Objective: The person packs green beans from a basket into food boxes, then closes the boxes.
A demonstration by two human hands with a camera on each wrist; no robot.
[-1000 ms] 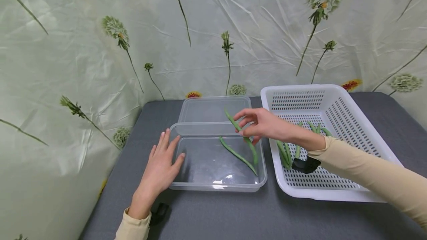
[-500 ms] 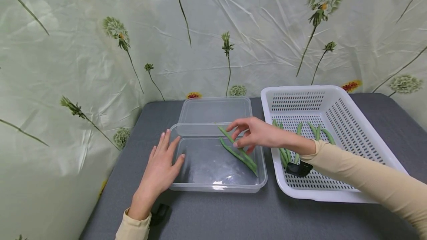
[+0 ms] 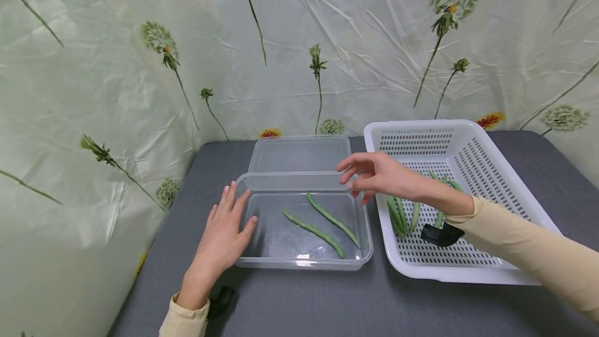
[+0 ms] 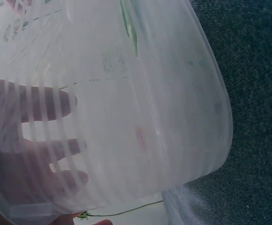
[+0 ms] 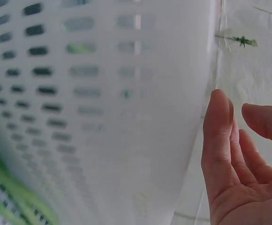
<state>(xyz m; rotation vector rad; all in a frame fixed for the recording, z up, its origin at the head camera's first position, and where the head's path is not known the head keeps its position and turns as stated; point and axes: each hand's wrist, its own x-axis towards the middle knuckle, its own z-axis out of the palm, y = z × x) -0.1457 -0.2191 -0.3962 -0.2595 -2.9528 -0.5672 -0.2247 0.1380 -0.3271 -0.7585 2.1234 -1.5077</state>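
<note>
Two green beans [image 3: 314, 231] lie apart on the floor of a clear plastic container [image 3: 276, 263]. My left hand [image 3: 223, 233] rests against the container's left side with its fingers spread; through the translucent wall those fingers [image 4: 47, 103] show in the left wrist view. Above the gap between the container and a white perforated basket [image 3: 510, 170] hovers my right hand [image 3: 381, 176], its fingers loosely bent and nothing in them. Inside the basket are several more green beans [image 3: 398, 215], partly hidden behind the right forearm. The right wrist view shows the basket wall [image 5: 173, 117] beside this hand.
A clear flat lid [image 3: 299, 152] lies behind the container. Grey cloth [image 3: 299, 303] covers the table. At the back and left hangs a light curtain [image 3: 262, 92] printed with flowers.
My right hand has let go of a green bean, which now lies in the container left of the other one. Then the hand moved right and up, toward the basket. My left hand stayed put.
</note>
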